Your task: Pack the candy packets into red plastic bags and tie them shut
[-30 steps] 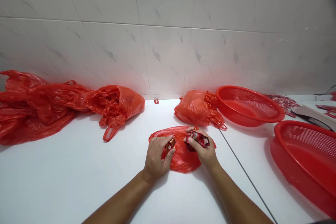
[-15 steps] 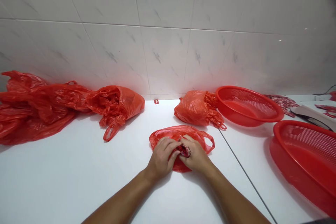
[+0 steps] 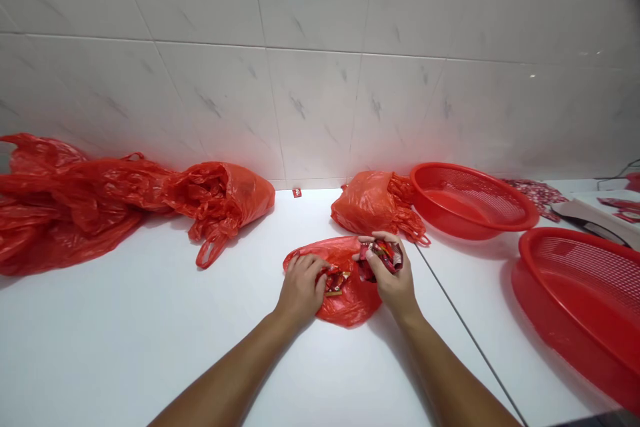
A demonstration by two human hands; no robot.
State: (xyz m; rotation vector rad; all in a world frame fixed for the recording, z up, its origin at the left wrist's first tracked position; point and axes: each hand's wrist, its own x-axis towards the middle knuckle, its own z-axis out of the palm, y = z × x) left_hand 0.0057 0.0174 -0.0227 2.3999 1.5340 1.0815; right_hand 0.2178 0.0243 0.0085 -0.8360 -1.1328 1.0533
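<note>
A thin red plastic bag (image 3: 353, 307) lies spread on the white table in front of me. My left hand (image 3: 301, 288) is closed on the bag's left side, its fingers curled. Beside its thumb, small red packets (image 3: 336, 282) with gold edges show on the bag; whether the fingers touch them I cannot tell. Over the right part of the bag, my right hand (image 3: 393, 280) grips a bunch of shiny dark-red packets (image 3: 383, 259), with the thumb pressed across them.
Filled red bags (image 3: 250, 195) lie along the tiled wall at the left, and another bag (image 3: 367, 203) sits behind my hands. Two red plastic baskets (image 3: 470, 230) (image 3: 560, 320) stand at the right. One small red packet (image 3: 297, 193) lies near the wall. A seam crosses the table.
My hands have moved apart. My right hand has risen up and to the right with the bunch of packets, now turned into view. Gold-edged packets now show beside my left hand.
</note>
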